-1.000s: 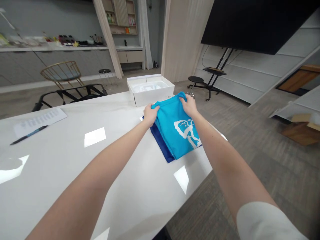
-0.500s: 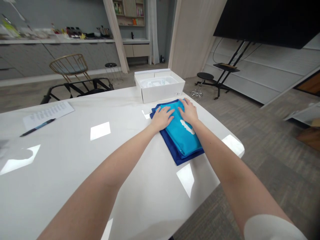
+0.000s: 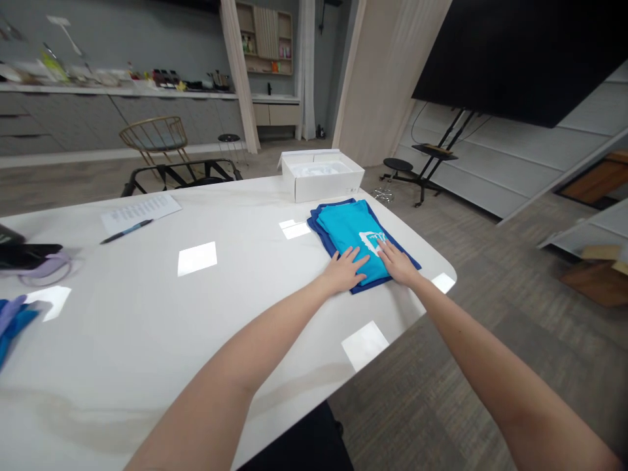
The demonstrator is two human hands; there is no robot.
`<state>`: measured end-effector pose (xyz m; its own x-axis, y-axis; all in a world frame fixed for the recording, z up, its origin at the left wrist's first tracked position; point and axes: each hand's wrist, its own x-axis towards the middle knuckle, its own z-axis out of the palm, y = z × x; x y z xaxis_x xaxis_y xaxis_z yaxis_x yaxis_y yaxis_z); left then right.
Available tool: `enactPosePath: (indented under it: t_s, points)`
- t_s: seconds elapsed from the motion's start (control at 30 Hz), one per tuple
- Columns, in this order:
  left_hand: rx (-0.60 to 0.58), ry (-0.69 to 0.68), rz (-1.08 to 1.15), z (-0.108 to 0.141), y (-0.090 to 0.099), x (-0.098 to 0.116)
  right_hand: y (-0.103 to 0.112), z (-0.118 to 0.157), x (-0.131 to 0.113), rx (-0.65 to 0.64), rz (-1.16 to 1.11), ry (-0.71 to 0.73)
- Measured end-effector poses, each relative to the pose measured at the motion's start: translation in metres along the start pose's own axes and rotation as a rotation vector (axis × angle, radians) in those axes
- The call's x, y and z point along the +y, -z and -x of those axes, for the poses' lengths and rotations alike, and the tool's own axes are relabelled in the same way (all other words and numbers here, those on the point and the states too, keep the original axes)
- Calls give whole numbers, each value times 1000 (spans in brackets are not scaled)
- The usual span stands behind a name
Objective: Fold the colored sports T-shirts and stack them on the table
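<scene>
A folded light-blue garment (image 3: pixel 343 226) with a white print lies on top of a folded dark-blue garment (image 3: pixel 328 245) near the right end of the white table. My left hand (image 3: pixel 345 269) rests with spread fingers on the near left corner of the light-blue cloth. Over the lower edge of the print lies my right hand (image 3: pixel 396 263), palm down, fingers stretched out. Neither hand grips anything. Part of the print is hidden under my right fingers.
Just beyond the garments stands an open white box (image 3: pixel 324 183). A printed sheet (image 3: pixel 142 212) and a pen (image 3: pixel 126 231) lie to the left. Blue and purple cloth (image 3: pixel 14 320) shows at the left edge. The table's rounded corner (image 3: pixel 449 271) is close on the right.
Both hands have slid from the far part of the light-blue garment toward its near edge. The print now shows more. The view has shifted, bringing items at the left into sight.
</scene>
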<state>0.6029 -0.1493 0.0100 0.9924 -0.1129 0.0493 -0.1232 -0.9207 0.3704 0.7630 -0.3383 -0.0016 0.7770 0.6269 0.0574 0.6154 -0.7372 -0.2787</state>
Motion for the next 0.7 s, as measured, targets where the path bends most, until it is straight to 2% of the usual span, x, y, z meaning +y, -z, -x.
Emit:
enactPosePath:
  t_s: [0.07, 0.17, 0.23, 0.33, 0.43, 0.53, 0.7]
  points:
    - [23, 30, 22, 16, 5, -1, 8, 12, -19, 85, 53, 1]
    - [86, 117, 37, 49, 26, -17, 18, 17, -74, 195, 49, 104]
    - [114, 187, 26, 79, 46, -37, 18, 15, -127, 143, -7, 181]
    - [111, 317, 20, 138, 77, -77, 4, 11, -218, -31, -75, 256]
    - [113, 434, 11, 213, 104, -120, -23, 10, -312, -126, -107, 339]
    - [160, 566, -52, 300, 128, -157, -52, 15, -400, -198, -150, 423]
    - [262, 829, -119, 452, 162, -194, -94, 42, -532, -335, -258, 620]
